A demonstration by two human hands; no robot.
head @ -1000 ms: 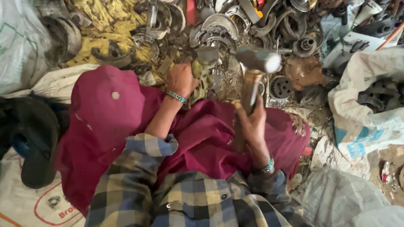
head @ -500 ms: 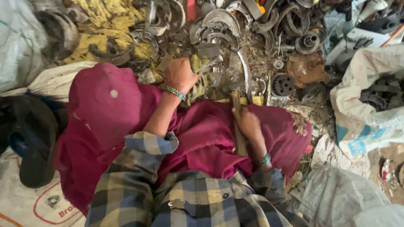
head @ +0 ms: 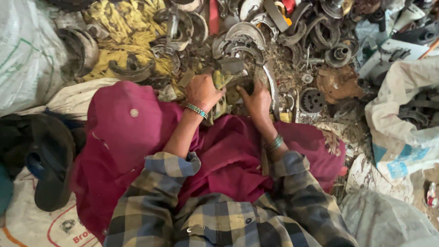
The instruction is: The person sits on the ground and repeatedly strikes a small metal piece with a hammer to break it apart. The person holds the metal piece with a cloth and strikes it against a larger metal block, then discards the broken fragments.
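Head view, looking straight down at a person seated on the ground in a plaid shirt, with dark red cloth (head: 137,137) draped over the knees. Both bare hands reach forward to the near edge of a heap of scrap metal (head: 274,36): curved brake shoes, rings, gears and rusty plates lying jumbled together. The left hand (head: 201,91), with a beaded bracelet at the wrist, is clenched around a yellowish metal piece (head: 220,82), fingers curled over its top. The right hand (head: 257,99), also wearing a bracelet, presses against a dark part (head: 242,84) just beside it, fingers bent onto it; whether they fully close around it cannot be told, as the hand hides its far side. The two parts sit touching or nearly so, between the hands, right at the edge of the red cloth. A toothed gear (head: 313,100) lies near the right hand, and a rusty flat plate (head: 338,82) further right. White sacks (head: 402,123) stand at the right and left edges, and a dark sandal (head: 50,160) rests at the left. The work appears to be at the stage of gripping and pulling apart joined scrap pieces; separating them would likely call for a firm hold with one hand while the other twists or pries.
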